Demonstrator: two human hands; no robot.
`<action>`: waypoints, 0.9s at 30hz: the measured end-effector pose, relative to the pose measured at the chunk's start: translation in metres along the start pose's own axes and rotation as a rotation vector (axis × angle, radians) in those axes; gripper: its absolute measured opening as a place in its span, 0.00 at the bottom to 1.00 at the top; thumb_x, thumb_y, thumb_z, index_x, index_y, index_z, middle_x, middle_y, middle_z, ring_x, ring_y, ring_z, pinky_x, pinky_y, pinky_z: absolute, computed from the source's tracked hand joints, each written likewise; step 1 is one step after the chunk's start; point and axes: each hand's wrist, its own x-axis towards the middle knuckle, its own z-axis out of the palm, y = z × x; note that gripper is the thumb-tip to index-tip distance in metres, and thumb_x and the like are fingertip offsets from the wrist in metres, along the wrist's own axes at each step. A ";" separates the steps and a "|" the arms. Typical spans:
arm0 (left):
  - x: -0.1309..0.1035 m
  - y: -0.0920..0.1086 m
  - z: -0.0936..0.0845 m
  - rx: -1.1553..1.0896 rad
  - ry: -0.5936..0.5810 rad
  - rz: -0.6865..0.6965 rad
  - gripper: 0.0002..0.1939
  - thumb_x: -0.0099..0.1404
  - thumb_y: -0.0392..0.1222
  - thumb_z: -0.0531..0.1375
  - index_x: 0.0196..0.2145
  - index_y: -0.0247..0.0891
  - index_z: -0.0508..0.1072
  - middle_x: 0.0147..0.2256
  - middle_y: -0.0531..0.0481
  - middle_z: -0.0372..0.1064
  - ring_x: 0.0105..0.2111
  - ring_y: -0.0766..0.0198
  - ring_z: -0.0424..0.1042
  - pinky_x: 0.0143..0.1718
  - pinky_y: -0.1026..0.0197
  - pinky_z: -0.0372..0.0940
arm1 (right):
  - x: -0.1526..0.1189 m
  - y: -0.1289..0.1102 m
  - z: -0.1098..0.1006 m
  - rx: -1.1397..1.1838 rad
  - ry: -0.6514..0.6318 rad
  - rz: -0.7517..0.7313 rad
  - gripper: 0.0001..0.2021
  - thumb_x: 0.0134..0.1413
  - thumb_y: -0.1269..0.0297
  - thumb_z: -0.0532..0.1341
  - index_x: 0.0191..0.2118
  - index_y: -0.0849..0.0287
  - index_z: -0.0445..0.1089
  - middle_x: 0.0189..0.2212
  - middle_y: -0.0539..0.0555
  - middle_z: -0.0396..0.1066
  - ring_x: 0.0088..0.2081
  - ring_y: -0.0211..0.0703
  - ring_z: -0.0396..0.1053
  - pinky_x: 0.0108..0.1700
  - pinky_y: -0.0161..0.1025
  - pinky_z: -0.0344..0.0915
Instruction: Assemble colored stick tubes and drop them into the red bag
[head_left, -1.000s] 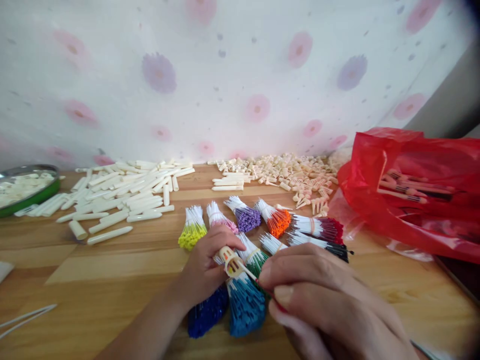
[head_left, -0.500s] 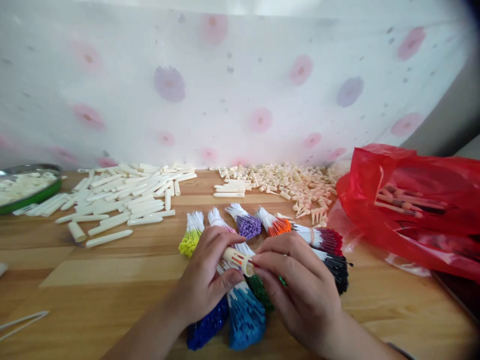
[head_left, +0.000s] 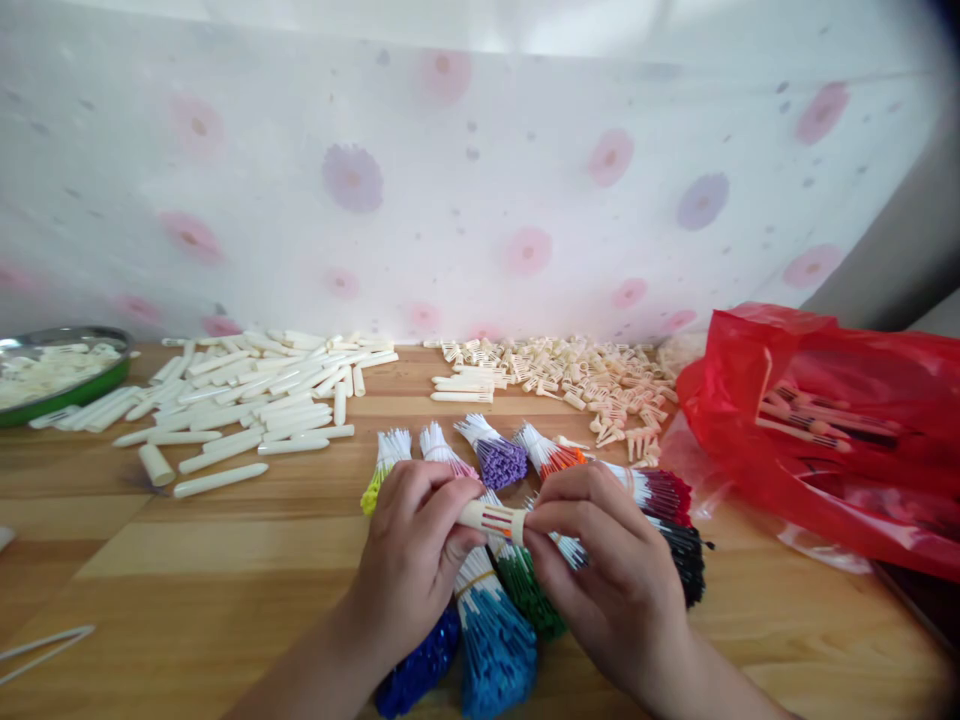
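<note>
Cream slotted plastic barrel (head_left: 491,520), held between both hands above the bundles of slim white sticks with coloured tips (head_left: 499,640), looks partly filled — red and orange show through its slots. How many pieces sit inside, and whether any are missing, cannot be told. The left hand (head_left: 412,545) grasps the tapered side, thumb and fingers closed around it. The right hand (head_left: 615,575) has its fingertips bent in against the other end — whether they pinch the rim or a small piece is hidden. Beyond lie loose white plastic tubes (head_left: 262,400) and a heap of small slotted cream parts (head_left: 555,365), seemingly unassembled.
</note>
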 end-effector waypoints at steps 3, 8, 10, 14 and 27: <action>0.000 0.001 0.001 0.077 0.063 0.032 0.15 0.68 0.46 0.50 0.47 0.37 0.67 0.39 0.44 0.60 0.39 0.55 0.62 0.41 0.54 0.59 | -0.003 0.003 0.004 0.094 0.012 0.142 0.07 0.51 0.76 0.60 0.32 0.56 0.69 0.34 0.52 0.65 0.38 0.41 0.66 0.39 0.38 0.63; 0.000 0.001 0.001 0.141 0.094 0.041 0.15 0.68 0.46 0.51 0.47 0.36 0.67 0.39 0.44 0.59 0.38 0.56 0.61 0.40 0.54 0.58 | -0.009 0.006 0.015 0.299 0.064 0.339 0.06 0.54 0.71 0.60 0.31 0.52 0.71 0.39 0.52 0.64 0.45 0.42 0.64 0.46 0.38 0.62; -0.001 0.001 0.002 0.159 0.101 0.037 0.14 0.67 0.45 0.51 0.47 0.37 0.67 0.38 0.44 0.60 0.38 0.56 0.61 0.40 0.55 0.58 | -0.012 0.007 0.020 0.366 0.078 0.406 0.05 0.55 0.69 0.60 0.31 0.52 0.71 0.40 0.52 0.64 0.47 0.44 0.63 0.47 0.39 0.62; -0.001 0.001 0.004 0.190 0.112 0.033 0.14 0.68 0.46 0.51 0.47 0.38 0.67 0.38 0.45 0.60 0.37 0.56 0.61 0.39 0.55 0.58 | -0.015 0.009 0.025 0.469 0.111 0.522 0.03 0.54 0.65 0.61 0.31 0.52 0.73 0.43 0.54 0.65 0.49 0.46 0.63 0.51 0.44 0.60; 0.000 -0.002 0.005 0.131 0.096 -0.008 0.13 0.67 0.46 0.51 0.45 0.39 0.69 0.39 0.45 0.63 0.39 0.56 0.64 0.40 0.55 0.60 | -0.013 0.012 0.012 0.640 0.015 0.534 0.06 0.56 0.64 0.61 0.34 0.53 0.76 0.51 0.56 0.67 0.53 0.48 0.65 0.53 0.46 0.62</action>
